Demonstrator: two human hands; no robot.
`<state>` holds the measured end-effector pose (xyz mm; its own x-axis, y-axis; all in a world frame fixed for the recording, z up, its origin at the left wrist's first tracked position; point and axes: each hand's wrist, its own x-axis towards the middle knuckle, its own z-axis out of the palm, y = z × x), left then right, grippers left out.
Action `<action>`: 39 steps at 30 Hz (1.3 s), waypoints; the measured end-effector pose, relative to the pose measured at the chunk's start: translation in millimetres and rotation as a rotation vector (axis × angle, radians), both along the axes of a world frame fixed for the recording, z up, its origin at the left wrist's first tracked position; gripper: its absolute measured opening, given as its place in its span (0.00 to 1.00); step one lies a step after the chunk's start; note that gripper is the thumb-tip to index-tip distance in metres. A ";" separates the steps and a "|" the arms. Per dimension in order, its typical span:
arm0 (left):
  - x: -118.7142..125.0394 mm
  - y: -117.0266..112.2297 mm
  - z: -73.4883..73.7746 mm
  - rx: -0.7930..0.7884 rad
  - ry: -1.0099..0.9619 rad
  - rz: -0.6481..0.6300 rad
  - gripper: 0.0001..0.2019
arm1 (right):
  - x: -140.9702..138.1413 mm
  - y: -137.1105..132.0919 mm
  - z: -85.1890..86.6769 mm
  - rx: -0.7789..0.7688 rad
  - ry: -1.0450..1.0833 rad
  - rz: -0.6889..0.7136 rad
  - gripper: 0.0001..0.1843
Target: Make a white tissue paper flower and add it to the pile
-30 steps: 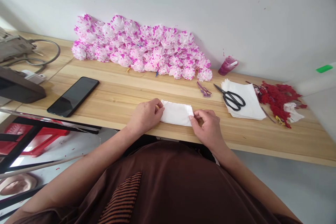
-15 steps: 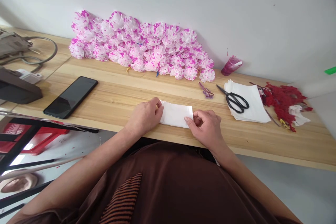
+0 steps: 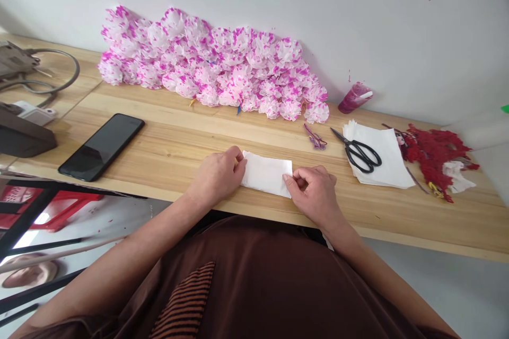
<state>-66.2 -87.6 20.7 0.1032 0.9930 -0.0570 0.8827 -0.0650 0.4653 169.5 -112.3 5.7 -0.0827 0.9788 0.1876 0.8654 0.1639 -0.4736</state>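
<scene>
A folded white tissue paper (image 3: 266,174) lies on the wooden table in front of me, its long side running left to right. My left hand (image 3: 223,172) pinches its left end between thumb and fingers. At the other end, my right hand (image 3: 312,190) grips the right edge, thumb on top and fingers curled. Beyond my right hand, black-handled scissors (image 3: 362,155) rest on a stack of white paper sheets (image 3: 384,143). A small bundle of purplish twisted ties (image 3: 315,137) lies behind the folded tissue.
Pink-tipped white paper flowers (image 3: 214,63) are piled along the wall. A pink-stained cup (image 3: 355,98) stands right of them. A phone (image 3: 102,146) lies at left, near a dark box (image 3: 26,130) and a cable (image 3: 75,66). Red crumpled material (image 3: 435,153) sits far right.
My view has shifted slightly. Both hands stay at the two ends of the folded tissue, with only small finger movements.
</scene>
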 end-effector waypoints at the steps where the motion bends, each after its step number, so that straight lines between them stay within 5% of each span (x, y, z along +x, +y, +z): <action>1: -0.1 0.2 0.3 -0.002 0.007 -0.001 0.09 | 0.0 0.3 0.0 0.002 -0.005 0.001 0.18; 39: 7.6 5.9 4.1 -0.059 0.218 0.013 0.13 | -1.9 3.5 -2.6 0.092 -0.136 0.045 0.18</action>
<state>-58.6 -81.7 24.8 0.0696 0.9884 -0.1351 0.9635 -0.0315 0.2658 167.6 -108.8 3.1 -0.1568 0.9527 0.2602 0.9114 0.2411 -0.3336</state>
